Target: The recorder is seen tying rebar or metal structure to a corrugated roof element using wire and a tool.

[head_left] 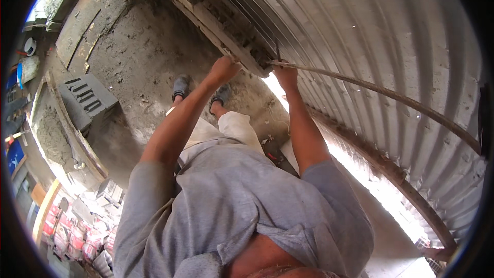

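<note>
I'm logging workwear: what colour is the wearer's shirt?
The shirt is grey, showing best in the head view.

The corrugated sheeting [391, 31] is dull metal, the shirt [221, 185] matt cloth, the beam [210, 29] rough, perhaps wood.

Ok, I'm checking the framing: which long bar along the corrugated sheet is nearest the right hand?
The upper bar, whose end lies at the right hand; the lower bar borders the bright strip, farther away.
</note>
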Tool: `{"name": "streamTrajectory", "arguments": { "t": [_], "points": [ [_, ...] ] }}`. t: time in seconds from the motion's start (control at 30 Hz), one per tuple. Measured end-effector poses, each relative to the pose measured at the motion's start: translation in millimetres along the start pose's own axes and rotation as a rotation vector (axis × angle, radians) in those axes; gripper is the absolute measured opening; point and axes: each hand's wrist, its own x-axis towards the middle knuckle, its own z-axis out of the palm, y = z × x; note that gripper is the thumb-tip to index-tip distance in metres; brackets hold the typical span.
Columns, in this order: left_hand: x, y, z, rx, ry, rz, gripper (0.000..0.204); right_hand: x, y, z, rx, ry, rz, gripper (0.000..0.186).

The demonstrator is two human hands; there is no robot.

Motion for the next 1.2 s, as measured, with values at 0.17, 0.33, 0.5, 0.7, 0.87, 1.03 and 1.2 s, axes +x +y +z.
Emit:
{"name": "streamTrajectory", "arguments": {
  "t": [0.17,0.33,0.5,0.7,0.87,1.03,1.2],
  "points": [
    [48.3,-18.9,32.2,0.400,0.034,0.250,0.036,27.7,11.0,-4.4,0.180,-0.242,-0.121,0.023],
    [47.4,24.2,66.8,-0.171,-0.034,0.020,0.026,29.7,-12.4,-35.0,-0.171,-0.234,-0.039,0.020],
    [50.3,17.6,77.9,-0.354,0.005,-0.113,0.015,5.6,-11.4,-19.9,-0.195,-0.112,-0.157,0.022],
    [61.3,12.4,80.5,0.072,0.127,-0.100,0.018,-14.1,6.6,8.0,0.031,0.098,-0.070,0.028],
    [47.7,46.0,73.6,0.143,0.166,0.090,0.019,2.9,14.2,-7.5,0.075,0.028,0.009,0.026],
    [50.3,33.5,71.9,0.203,0.149,0.103,0.020,-36.8,-40.7,3.0,0.585,0.013,0.515,0.016],
    [58.4,18.9,65.6,0.118,0.018,0.122,0.024,-26.1,-35.2,-14.9,1.034,-0.079,0.767,0.012]
  ]
}}
